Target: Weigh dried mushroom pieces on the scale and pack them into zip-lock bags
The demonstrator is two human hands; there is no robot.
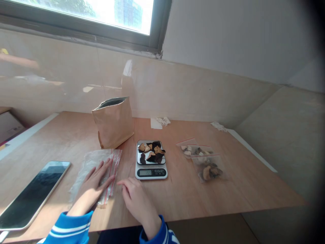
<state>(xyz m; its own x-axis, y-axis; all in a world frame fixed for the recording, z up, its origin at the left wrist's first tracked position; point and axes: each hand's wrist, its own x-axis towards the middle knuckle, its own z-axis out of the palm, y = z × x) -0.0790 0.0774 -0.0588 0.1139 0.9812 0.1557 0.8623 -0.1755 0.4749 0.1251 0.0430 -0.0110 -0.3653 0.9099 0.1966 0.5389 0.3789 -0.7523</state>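
Observation:
My left hand (92,184) lies flat with its fingers spread on a stack of clear zip bags (86,162) with red seal lines. My right hand (138,201) is just right of the bags, over the table in front of the scale. Its index finger points left toward the bags, the other fingers are partly curled, and nothing shows in it. A small white kitchen scale (140,168) with a lit display stands beyond my right hand. Several dried mushroom-like pieces (151,156), dark on one side and tan on the other, rest on its plate.
An open brown paper pouch (114,123) stands behind the bags. A phone (33,195) with a cable lies at the left. Filled zip bags (210,169) of dried pieces lie at the right. Crumpled tissue (164,121) sits by the wall. The wooden table's (228,200) front edge is close.

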